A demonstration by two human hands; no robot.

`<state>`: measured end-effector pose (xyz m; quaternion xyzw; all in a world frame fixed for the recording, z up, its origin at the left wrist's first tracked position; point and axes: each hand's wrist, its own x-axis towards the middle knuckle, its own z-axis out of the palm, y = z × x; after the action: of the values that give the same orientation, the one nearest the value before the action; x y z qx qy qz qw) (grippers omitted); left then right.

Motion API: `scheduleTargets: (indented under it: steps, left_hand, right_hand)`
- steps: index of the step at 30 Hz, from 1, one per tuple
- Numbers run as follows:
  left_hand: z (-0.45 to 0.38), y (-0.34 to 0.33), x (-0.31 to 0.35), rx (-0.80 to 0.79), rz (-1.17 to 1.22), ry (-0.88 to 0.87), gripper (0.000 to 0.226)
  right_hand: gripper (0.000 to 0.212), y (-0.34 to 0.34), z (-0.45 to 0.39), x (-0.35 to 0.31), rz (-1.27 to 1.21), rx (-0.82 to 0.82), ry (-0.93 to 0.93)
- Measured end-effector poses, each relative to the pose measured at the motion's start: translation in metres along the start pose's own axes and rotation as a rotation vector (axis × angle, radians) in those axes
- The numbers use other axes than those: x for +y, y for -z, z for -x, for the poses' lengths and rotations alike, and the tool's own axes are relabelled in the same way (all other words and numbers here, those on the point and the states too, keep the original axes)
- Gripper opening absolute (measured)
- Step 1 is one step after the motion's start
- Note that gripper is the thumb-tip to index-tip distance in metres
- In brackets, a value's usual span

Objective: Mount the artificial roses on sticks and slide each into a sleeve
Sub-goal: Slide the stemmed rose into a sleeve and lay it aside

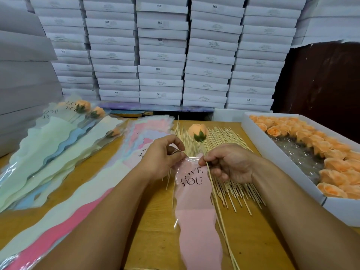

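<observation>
Right in the middle of the wooden table [152,221] is the pink sleeve [196,211], a clear plastic wrapper with a wavy pink panel and "LOVE YOU" printed in dark letters near its top. It lies lengthwise, open end pointing away from the person. The left hand [161,158] pinches the clear top edge between thumb and forefinger, other fingers loosely curled. The right hand [229,162] has its thumb and fingers closed round a thin bamboo stick [218,207], which runs down along the sleeve's right edge toward the near table edge. At the far end of that stick sits a peach rose [197,131] with a green calyx, bud pointing away, just above both hands.

Under the hands there's a spread of loose sticks [229,190] fanned across the table. To the left, a pile of empty sleeves [58,184] in pink, pale green, blue and cream, and further back a few finished roses in sleeves [85,110]. To the right, a white box [272,151] holds peach rose heads [335,164] arranged round a patch of crinkly clear plastic. Behind it all is a wall of stacked white boxes [161,55].
</observation>
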<state>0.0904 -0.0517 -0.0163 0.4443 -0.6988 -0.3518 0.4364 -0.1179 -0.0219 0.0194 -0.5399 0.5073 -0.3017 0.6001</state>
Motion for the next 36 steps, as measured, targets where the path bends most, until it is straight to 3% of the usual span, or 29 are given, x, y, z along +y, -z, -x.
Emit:
scheduleTargets:
  steps: [8,14,24,30,36]
  left_hand:
    - [-0.004,0.003,-0.001,0.055,-0.128,-0.092,0.014]
    - [0.003,0.002,0.003,-0.031,0.204,0.025,0.021]
    - [0.002,0.002,0.009,-0.086,0.262,-0.011,0.027]
    - [0.004,0.002,0.006,-0.348,0.407,0.042,0.015]
    - [0.004,0.003,0.005,-0.465,0.528,0.060,0.015]
  right_hand:
    - [0.020,0.005,-0.004,0.002,-0.086,-0.017,-0.010]
    - [0.010,0.012,-0.004,0.004,-0.157,-0.121,-0.053]
    - [0.022,0.041,-0.025,-0.023,-0.326,0.176,0.018]
    - [0.024,0.057,-0.059,-0.036,-0.435,0.286,0.012]
    - [0.022,0.072,-0.090,-0.036,-0.473,0.390,-0.013]
